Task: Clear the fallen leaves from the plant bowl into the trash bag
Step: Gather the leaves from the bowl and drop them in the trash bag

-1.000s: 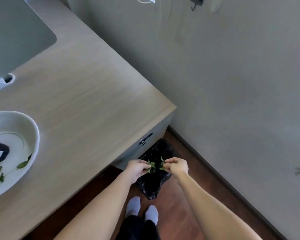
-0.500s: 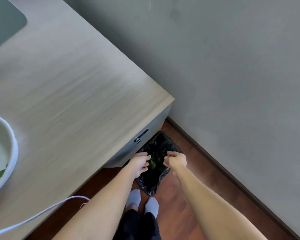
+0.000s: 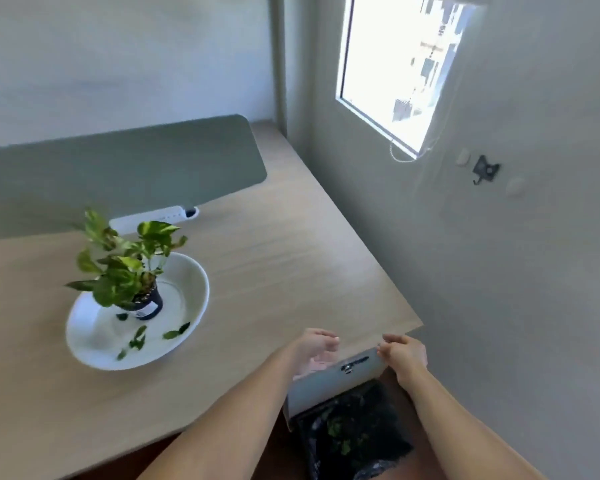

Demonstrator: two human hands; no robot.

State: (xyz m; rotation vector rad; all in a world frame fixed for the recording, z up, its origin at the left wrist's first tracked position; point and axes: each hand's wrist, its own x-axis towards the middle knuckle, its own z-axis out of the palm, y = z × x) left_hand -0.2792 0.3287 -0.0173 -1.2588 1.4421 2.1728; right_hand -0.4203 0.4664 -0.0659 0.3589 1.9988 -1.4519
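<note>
White bowl far left holds loose leaves | left hand, right hand open, empty (bag below) | next: reach left, pinch leaves

A single head-worn wide-angle view looks forward and down from standing height across the pale wood-grain table toward the room corner and bright window, with both forearms close at the bottom edge.

Left hand and right hand raised, grips loose, empty.
</note>
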